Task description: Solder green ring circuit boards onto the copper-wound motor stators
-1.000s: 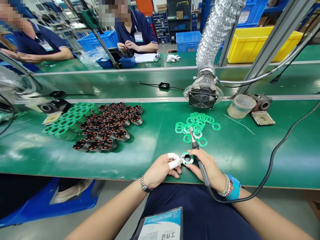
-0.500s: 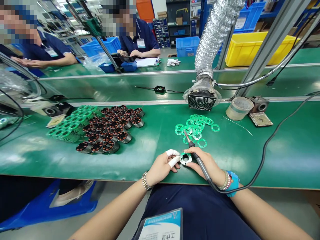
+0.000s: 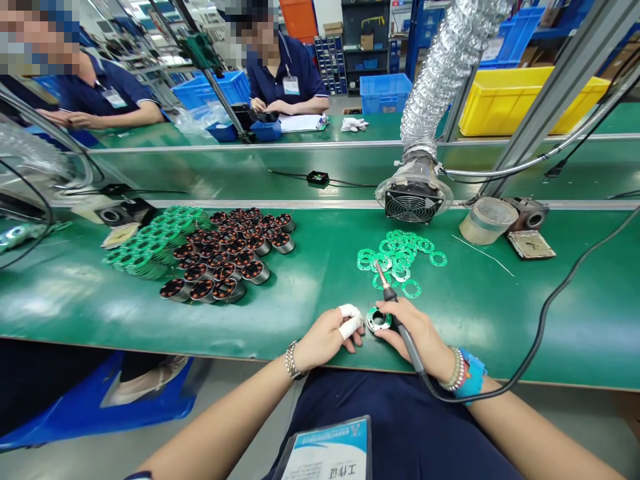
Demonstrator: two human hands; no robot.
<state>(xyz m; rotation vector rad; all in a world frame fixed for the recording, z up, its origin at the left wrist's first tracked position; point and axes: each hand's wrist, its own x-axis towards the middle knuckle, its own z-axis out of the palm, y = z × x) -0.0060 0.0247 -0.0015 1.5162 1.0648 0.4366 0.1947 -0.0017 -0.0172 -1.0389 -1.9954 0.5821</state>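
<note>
My right hand (image 3: 424,333) is closed around a soldering iron (image 3: 389,294), its bare tip slanting up and away to the left. The same hand's thumb and fingers grip the side of a round motor part with a green-and-white ring board (image 3: 371,323) on top. Just left of it is my left hand (image 3: 325,335), with white covers on two fingers. Its thumb and forefinger are pressed together, a small gap from the part; what they hold, if anything, is hidden. Loose green ring boards (image 3: 411,289) lie scattered beyond the iron's tip.
Copper-wound motor stators (image 3: 229,289) stand in rows at left, beside stacked green boards (image 3: 145,257). A fume fan (image 3: 413,205) hangs at the back. A round tub (image 3: 487,220) and a sponge tray (image 3: 531,245) sit right. The iron's cable (image 3: 537,333) loops rightward. Two people sit opposite.
The view has shifted slightly. My left fingers have come away from the ring board's edge, leaving a small gap. My right hand keeps its grip on the iron and the part.
</note>
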